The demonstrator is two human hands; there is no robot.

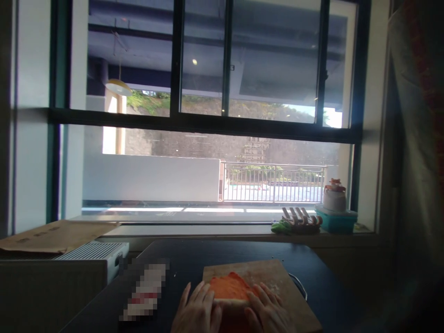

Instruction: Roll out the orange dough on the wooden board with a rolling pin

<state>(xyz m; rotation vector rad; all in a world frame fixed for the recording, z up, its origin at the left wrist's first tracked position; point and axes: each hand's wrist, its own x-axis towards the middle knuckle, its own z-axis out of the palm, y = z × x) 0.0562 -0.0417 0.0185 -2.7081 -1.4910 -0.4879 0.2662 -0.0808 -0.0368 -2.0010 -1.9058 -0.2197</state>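
A flattened sheet of orange dough [229,286] lies on a wooden board [277,273]. Across its near part runs a pale rolling pin [231,302], with more orange dough showing on the near side. My left hand [197,310] is over the pin's left end, and my right hand [265,310] over its right end. On both hands the fingers reach forward over the pin, with the thumbs on the near side. The pin's ends are hidden under my hands. Whitish flour [274,289] dusts the board to the right.
The board rests on a dark table [187,252], its metal handle [299,284] at the right. A blurred-out packet [147,289] lies to the left. Beyond are a radiator [114,259] with brown paper [65,231], and a windowsill with a teal box [338,219] and a rack [301,219].
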